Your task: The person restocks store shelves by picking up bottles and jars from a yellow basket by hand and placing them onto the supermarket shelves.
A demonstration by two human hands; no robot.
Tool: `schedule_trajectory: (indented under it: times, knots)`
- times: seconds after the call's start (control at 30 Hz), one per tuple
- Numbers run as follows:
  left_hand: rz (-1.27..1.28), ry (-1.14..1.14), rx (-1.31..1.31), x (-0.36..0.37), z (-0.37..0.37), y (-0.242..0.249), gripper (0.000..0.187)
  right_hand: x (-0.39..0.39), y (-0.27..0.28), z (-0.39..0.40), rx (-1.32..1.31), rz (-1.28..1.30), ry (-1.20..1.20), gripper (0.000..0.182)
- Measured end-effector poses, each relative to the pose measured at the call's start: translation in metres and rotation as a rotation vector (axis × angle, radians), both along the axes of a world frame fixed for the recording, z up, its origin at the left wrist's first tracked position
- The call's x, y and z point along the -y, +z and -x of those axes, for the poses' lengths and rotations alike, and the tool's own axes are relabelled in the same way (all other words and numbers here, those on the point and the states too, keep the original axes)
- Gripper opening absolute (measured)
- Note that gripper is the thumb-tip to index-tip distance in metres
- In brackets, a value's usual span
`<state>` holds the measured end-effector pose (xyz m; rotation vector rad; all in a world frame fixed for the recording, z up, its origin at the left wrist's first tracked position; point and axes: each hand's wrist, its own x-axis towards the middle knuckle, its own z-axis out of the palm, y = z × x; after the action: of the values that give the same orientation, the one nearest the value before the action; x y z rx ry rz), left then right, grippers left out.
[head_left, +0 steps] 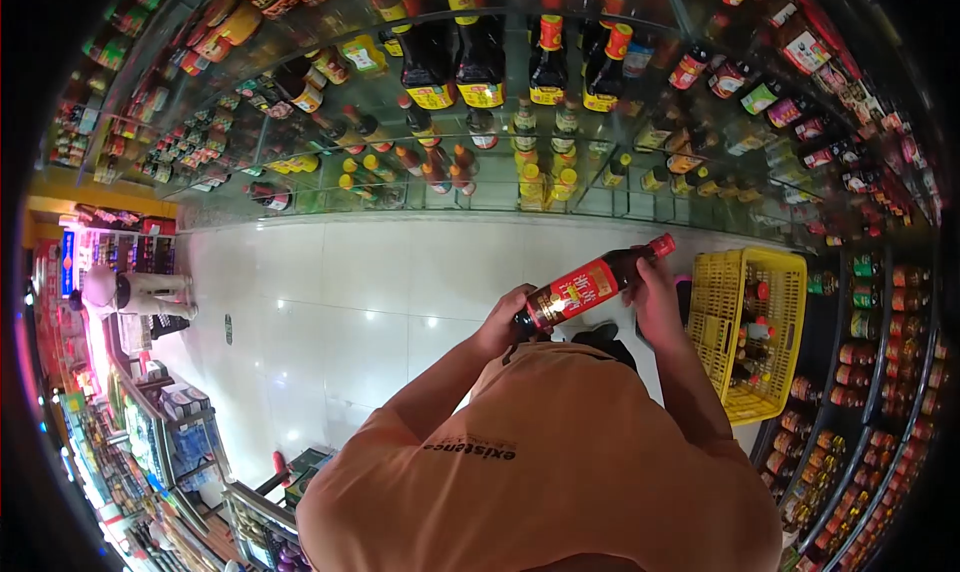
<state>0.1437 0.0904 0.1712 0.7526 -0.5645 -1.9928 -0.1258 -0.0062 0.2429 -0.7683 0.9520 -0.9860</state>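
A dark bottle with a red label and red cap [583, 290] lies tilted across the front of my body, its cap end up to the right. My left hand [503, 322] is closed round the bottle's base end. Near the neck, my right hand [648, 284] grips the same bottle. Both hands are above the pale tiled floor, in front of my orange shirt. To the right of my right hand stands a yellow basket [715, 322] with several bottles inside.
Glass shelves [400, 207] with rows of sauce bottles curve across the front. More shelves with jars [855, 375] stand at the right. Another person [140, 294] is at the far left, near lit displays. Racks with goods [185, 442] stand at the lower left.
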Motion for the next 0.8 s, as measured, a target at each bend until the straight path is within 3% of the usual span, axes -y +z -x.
schedule_trajectory:
  times: [0.23,0.47,0.6,0.63,0.67,0.73,0.8]
  knots:
    - [0.027,-0.139,0.066,0.001,0.043,0.004,0.070,-0.035,-0.004,0.055,0.042,-0.016,-0.131,0.025]
    - [0.076,-0.316,0.155,-0.018,0.134,0.017,0.074,-0.109,-0.002,0.152,0.059,-0.072,-0.330,0.024]
    - [0.172,-0.493,0.357,-0.047,0.211,0.029,0.063,-0.189,-0.013,0.233,0.039,-0.125,-0.487,0.030]
    - [0.272,-0.527,0.362,-0.057,0.232,0.034,0.048,-0.213,-0.018,0.257,0.015,-0.132,-0.496,0.032]
    - [0.283,-0.565,0.364,-0.069,0.255,0.032,0.048,-0.237,-0.015,0.276,0.024,-0.129,-0.534,0.032]
    - [0.250,-0.641,0.305,-0.098,0.306,0.020,0.028,-0.288,-0.002,0.317,0.022,-0.217,-0.625,0.036]
    - [0.250,-0.716,0.306,-0.125,0.358,0.014,0.032,-0.342,0.000,0.358,-0.011,-0.229,-0.691,0.041]
